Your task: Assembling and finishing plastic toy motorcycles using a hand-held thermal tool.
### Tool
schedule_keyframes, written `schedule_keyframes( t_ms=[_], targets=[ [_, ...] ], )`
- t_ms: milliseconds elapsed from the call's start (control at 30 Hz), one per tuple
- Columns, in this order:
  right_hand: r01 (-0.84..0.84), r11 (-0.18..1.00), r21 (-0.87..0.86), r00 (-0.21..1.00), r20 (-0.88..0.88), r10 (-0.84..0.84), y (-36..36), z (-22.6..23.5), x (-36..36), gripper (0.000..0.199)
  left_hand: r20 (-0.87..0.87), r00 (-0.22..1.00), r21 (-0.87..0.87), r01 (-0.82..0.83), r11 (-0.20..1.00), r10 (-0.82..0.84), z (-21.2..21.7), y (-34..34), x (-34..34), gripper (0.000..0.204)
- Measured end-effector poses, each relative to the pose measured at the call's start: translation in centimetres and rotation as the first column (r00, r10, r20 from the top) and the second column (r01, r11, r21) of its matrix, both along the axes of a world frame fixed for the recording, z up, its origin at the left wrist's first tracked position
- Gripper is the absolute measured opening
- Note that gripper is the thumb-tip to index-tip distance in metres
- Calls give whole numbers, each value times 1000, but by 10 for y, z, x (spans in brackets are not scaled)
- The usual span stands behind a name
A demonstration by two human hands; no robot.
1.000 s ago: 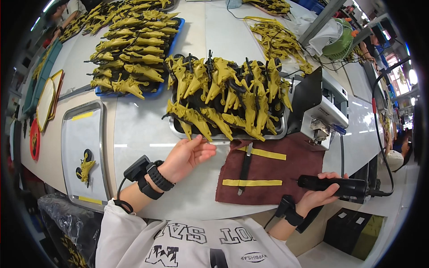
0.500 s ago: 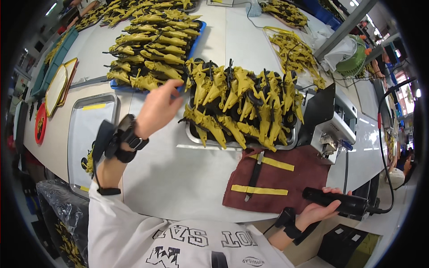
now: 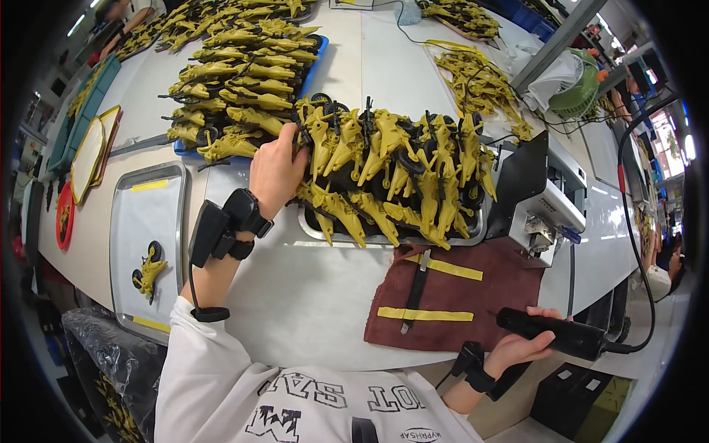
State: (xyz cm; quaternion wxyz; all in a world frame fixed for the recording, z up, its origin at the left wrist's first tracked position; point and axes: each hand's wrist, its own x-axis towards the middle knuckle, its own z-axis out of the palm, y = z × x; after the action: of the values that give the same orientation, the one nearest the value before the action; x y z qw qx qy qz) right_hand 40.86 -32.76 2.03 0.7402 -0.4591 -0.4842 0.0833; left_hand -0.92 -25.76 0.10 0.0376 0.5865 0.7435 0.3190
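Observation:
My left hand [image 3: 277,171] is at the left end of a heaped metal tray [image 3: 314,232], thumb and fingers closed around the edge of a yellow toy motorcycle [image 3: 317,139] with black wheels. The fingertips are partly hidden among the toys. Several more yellow motorcycles lie packed in rows on that tray. At the lower right, my right hand [image 3: 521,347] is wrapped around a black corded electric screwdriver [image 3: 554,332], its tip pointing left over a dark red cloth mat [image 3: 450,295]. A black strap with metal ends [image 3: 416,292] lies on the mat, beside yellow tape strips.
A single toy motorcycle [image 3: 150,272] lies in the left metal tray [image 3: 177,214]. Behind my left hand, a blue tray [image 3: 323,55] bears stacked motorcycles. A silver and black machine [image 3: 543,214] stands right of the heap. Yellow parts [image 3: 476,81] and a green fan [image 3: 576,88] are further back.
My left hand has moved slightly right and its fingers have closed in at the heap's left end. The view has shifted a little; my right hand still holds the screwdriver.

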Motion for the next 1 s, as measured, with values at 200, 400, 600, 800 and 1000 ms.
schedule_keyframes(
  t_ms=[200,400,600,800,1000],
  targets=[
    [-170,979,-117,986,-16,169,-4,17,3,68,431,894,-83,174,981,-122,-1,-36,8,41],
    [-272,897,-347,949,55,309,-7,27,43,72,535,840,-11,113,994,-89,-21,-49,-17,23],
    [-445,864,-236,887,14,461,17,30,28,57,337,941,95,0,995,-32,-26,-47,-22,20],
    [-471,869,-150,880,-142,452,19,42,13,78,383,923,152,-99,983,34,-29,-41,-33,16],
    [-565,782,-263,822,-97,561,15,39,23,74,986,163,44,-84,995,-30,-21,-48,-38,24]
  ],
)
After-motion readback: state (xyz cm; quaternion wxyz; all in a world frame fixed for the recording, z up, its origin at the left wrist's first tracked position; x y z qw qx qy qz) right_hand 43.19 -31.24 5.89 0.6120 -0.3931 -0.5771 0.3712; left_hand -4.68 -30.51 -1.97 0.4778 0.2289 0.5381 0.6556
